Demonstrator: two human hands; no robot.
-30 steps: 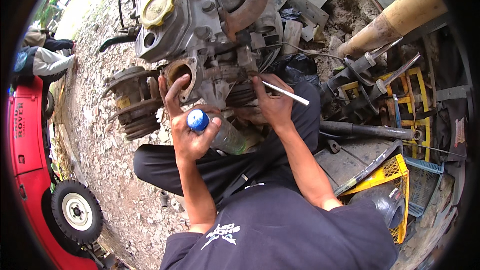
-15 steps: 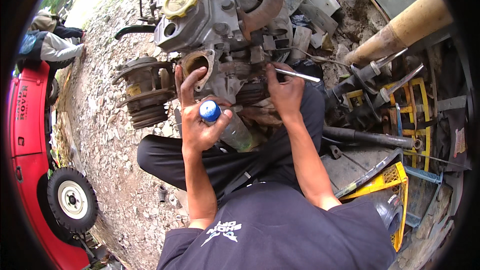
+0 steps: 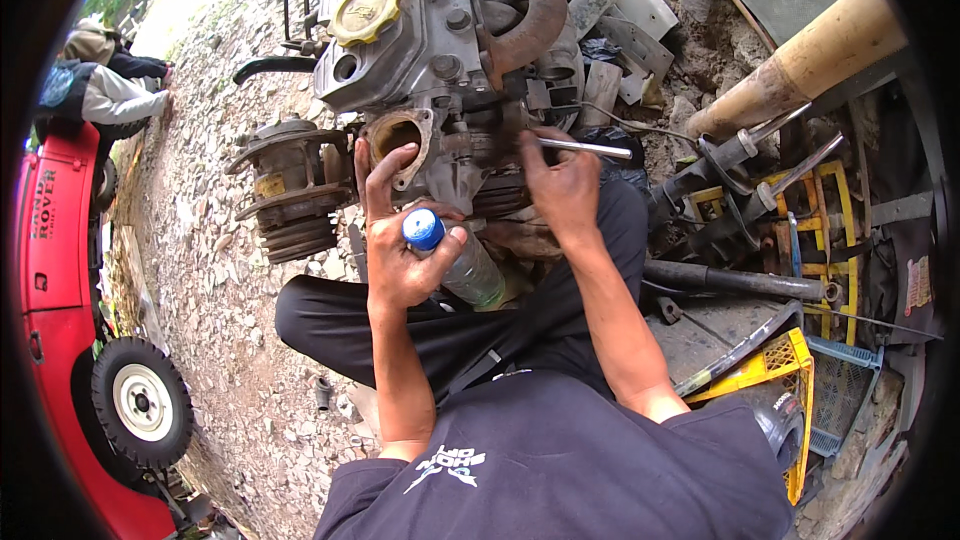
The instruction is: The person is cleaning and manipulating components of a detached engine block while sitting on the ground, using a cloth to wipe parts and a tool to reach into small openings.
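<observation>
My left hand (image 3: pixel 400 258) is closed around the neck of a clear plastic bottle (image 3: pixel 474 278) with a blue cap (image 3: pixel 423 229). Its index and middle fingers reach up to the round, open port (image 3: pixel 397 140) on the front of a greasy engine (image 3: pixel 420 50). Between the fingers of my right hand (image 3: pixel 562 183) is a slim silver rod-like tool (image 3: pixel 590 149), its bright end pointing right. The tool's other end lies beside the engine's lower front, where a dark part is smeared by motion, so its kind cannot be made out.
Left of the engine stands a rusty pulley assembly (image 3: pixel 292 190) on gravel. To the right lie shock absorbers (image 3: pixel 735 155), a thick bamboo pole (image 3: pixel 800 65) and a yellow crate (image 3: pixel 790 365). A red vehicle (image 3: pixel 70 290) and a crouching person (image 3: pixel 105 85) are at far left.
My right hand has shifted a little left with the silver tool, along the engine's front. The left hand keeps its hold on the bottle, and the view has moved slightly.
</observation>
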